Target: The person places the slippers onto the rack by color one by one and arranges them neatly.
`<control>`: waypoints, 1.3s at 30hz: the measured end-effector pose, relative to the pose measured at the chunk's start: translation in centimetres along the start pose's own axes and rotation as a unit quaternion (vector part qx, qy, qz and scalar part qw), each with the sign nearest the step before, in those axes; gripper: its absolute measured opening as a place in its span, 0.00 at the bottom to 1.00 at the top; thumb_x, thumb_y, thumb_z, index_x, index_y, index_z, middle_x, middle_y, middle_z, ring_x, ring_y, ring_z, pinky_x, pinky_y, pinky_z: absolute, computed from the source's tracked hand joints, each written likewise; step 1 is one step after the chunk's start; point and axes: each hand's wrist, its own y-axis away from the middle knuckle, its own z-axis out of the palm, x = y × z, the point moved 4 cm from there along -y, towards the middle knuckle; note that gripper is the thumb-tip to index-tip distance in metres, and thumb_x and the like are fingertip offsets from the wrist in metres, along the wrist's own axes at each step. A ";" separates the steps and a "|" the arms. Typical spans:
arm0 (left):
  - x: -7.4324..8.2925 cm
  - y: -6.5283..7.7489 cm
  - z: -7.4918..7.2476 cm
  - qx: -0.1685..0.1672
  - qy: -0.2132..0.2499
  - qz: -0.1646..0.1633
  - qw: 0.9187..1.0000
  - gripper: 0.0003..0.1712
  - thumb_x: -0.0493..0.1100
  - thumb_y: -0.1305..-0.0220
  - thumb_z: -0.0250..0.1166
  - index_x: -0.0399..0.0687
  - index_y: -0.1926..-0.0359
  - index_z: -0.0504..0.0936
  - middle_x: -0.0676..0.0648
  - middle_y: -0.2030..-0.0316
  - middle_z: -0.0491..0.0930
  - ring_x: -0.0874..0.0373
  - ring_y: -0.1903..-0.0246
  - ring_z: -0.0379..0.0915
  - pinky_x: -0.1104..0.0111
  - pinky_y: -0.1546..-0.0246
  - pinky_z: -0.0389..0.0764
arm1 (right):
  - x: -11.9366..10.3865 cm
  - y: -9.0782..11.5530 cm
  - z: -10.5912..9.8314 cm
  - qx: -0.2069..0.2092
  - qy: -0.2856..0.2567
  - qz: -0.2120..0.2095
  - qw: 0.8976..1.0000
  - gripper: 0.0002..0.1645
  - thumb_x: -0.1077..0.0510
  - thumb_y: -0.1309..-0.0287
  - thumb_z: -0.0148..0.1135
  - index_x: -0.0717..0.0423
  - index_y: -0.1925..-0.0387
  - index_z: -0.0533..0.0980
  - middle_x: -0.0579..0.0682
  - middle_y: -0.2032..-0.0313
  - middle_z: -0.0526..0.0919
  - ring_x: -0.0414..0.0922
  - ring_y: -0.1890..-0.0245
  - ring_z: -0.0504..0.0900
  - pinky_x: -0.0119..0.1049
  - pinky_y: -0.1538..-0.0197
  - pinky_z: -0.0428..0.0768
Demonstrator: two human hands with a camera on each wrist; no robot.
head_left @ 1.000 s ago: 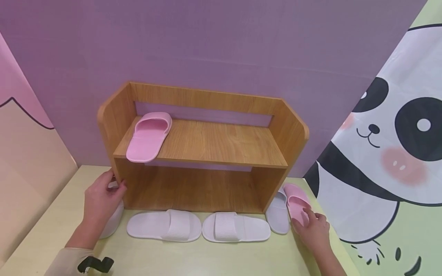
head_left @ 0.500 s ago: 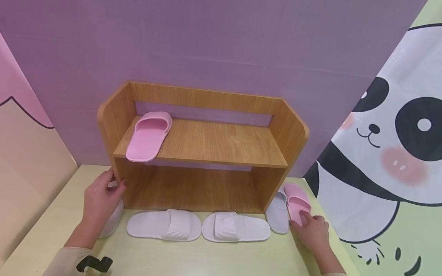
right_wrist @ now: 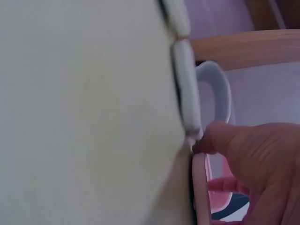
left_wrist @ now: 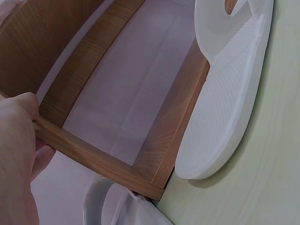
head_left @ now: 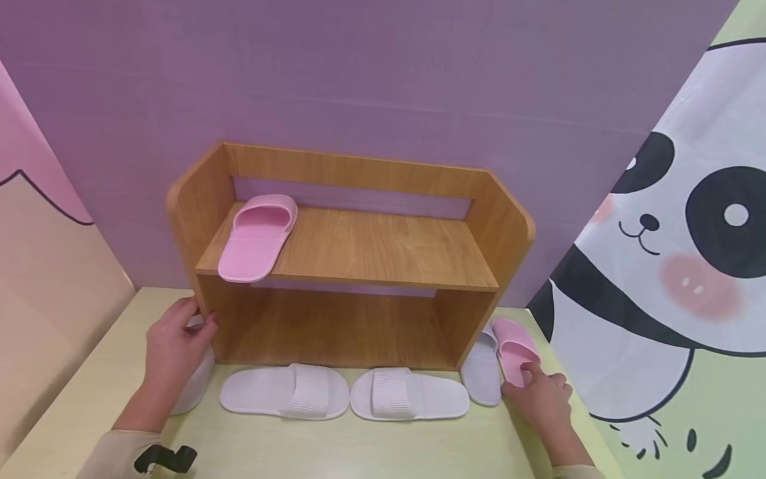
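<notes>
R hand [head_left: 541, 397] shifted slightly left vs 1s ago; head cam: pinching heel of pink slipper [head_left: 514, 352], tight btwn white slipper [head_left: 481, 372] & R edge of table [head_left: 335, 449]. L wrist: L hand [left_wrist: 16, 150] gripping side edge of rack [left_wrist: 93, 160]. R wrist: thumb at pink rim, lots of table room alongside.

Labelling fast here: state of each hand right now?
Left hand: closed, holding the rack by its side.
Right hand: closed, pinching the pink slipper on the table.
</notes>
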 end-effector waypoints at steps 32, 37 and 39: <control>0.0 0.0 0.3 -0.003 0.005 -0.026 1.000 0.24 0.27 0.38 0.79 0.35 0.41 0.88 0.35 0.47 0.87 0.31 0.52 0.88 0.96 0.58 0.65 | -5.0 3.0 -5.7 0.316 -0.189 -0.093 0.925 0.36 0.57 0.45 0.81 0.62 0.35 0.83 0.73 0.50 0.70 0.67 0.44 0.68 0.55 0.52 0.67; 0.0 0.1 0.2 -0.004 0.002 -0.026 1.000 0.24 0.26 0.38 0.79 0.35 0.40 0.88 0.35 0.47 0.87 0.32 0.52 0.88 0.96 0.58 0.64 | -6.0 3.3 -7.1 0.339 -0.190 -0.117 0.914 0.36 0.60 0.45 0.81 0.60 0.33 0.83 0.72 0.48 0.69 0.63 0.42 0.67 0.52 0.51 0.69; 0.0 0.1 0.3 -0.008 -0.002 -0.028 1.000 0.24 0.27 0.37 0.79 0.36 0.40 0.88 0.36 0.47 0.87 0.32 0.51 0.88 0.96 0.58 0.66 | -6.2 3.4 -7.5 0.341 -0.193 -0.112 0.913 0.37 0.60 0.45 0.81 0.58 0.32 0.83 0.70 0.46 0.69 0.59 0.41 0.67 0.47 0.50 0.70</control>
